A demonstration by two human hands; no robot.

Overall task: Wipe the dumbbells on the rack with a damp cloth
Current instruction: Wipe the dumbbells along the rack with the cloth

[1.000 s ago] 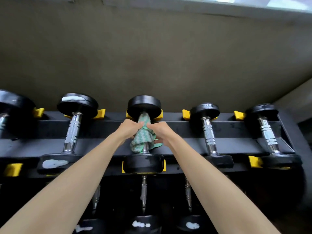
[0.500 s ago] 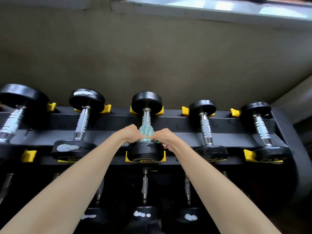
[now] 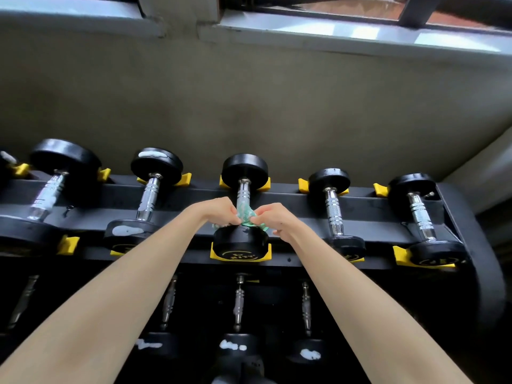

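A black rack (image 3: 277, 206) carries a row of black dumbbells with chrome handles in yellow cradles. The middle dumbbell (image 3: 243, 170) has a green patterned cloth (image 3: 245, 216) wrapped around the near end of its handle, just above its near head (image 3: 239, 242). My left hand (image 3: 216, 210) grips the cloth from the left and my right hand (image 3: 273, 217) grips it from the right, both curled round the cloth and handle. The handle's far part shows bare chrome.
Neighbouring dumbbells stand left (image 3: 149, 189) and right (image 3: 333, 206), two more farther out (image 3: 47, 189) (image 3: 418, 212). Some heads carry white smears. A lower shelf holds more dumbbells (image 3: 238, 322). A grey wall (image 3: 249, 106) and window sill (image 3: 360, 31) rise behind.
Both hands slid the cloth down the middle dumbbell's handle from near its far head to its near head. The view tilted up, showing more of the window.
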